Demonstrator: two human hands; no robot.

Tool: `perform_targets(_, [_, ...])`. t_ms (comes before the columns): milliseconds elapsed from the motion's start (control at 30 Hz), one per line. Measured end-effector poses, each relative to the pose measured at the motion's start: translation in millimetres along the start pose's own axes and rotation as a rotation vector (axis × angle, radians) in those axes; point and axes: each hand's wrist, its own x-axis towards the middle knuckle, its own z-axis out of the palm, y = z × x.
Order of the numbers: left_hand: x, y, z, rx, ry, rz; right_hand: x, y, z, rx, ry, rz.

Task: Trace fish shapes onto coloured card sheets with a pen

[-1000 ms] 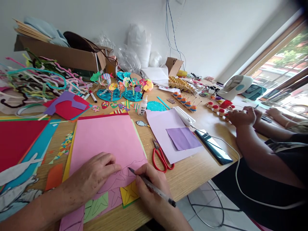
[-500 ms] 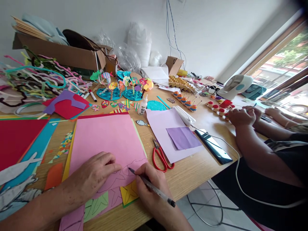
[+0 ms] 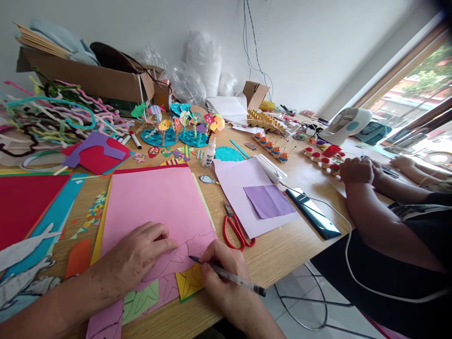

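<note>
A sheet of pink paper [image 3: 151, 197] lies in front of me, with thin pencil-like outlines drawn near its lower right. My left hand [image 3: 146, 249] rests on the sheet, its fingers loosely bent and pressing it down, holding nothing. In my right hand [image 3: 226, 273] is a pen [image 3: 236, 278] with a clear barrel and black cap end. Its tip touches the paper beside the drawn lines. Below the sheet's lower edge are a yellow paper piece [image 3: 189, 282] and a green paper piece [image 3: 141, 301], both with drawn outlines. Red-handled scissors [image 3: 233, 230] lie right of the sheet.
A glue bottle [image 3: 209, 154] stands beyond the sheet, near paper fish decorations [image 3: 164, 127]. Lilac paper [image 3: 233, 188] and a phone [image 3: 312, 214] lie to the right. At the table's far right, another person's hands [image 3: 358, 169] work. Pipe cleaners [image 3: 63, 110] are heaped at back left.
The pen tip has moved slightly down along the outline, and my right hand has shifted a little down and right with it. My left hand stays put.
</note>
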Motion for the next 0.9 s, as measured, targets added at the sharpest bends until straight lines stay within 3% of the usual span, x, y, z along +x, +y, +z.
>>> perform_targets(300, [-1.0,-1.1,1.4,-0.008,-0.027,-0.029,0.3,0.0,0.8,0.019,-0.014,0.046])
perform_targets(900, [0.9,0.2,-0.7,0.047,-0.014,-0.013,3.7,2.5,4.2,0.011,-0.020,0.010])
